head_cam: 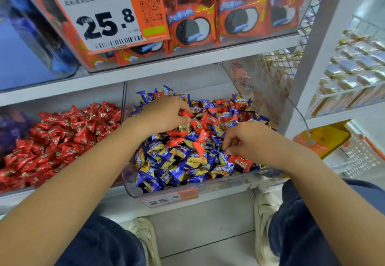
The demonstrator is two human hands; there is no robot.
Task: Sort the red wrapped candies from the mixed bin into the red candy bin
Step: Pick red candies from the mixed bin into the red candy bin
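pinching a red candy (186, 113) in the left hand (164, 115) while the right hand (245, 138) digs curled-fingered near the mixed bin's (187, 190) front edge risks dragging blue candies (166, 174) along or spilling them.

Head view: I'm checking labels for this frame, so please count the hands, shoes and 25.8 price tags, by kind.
Hands: 2 (left hand pinching a red candy, right hand)
Shoes: 2 (left shoe, right shoe)
25.8 price tags: 2 (upper tag, mixed bin tag)
Total: 6
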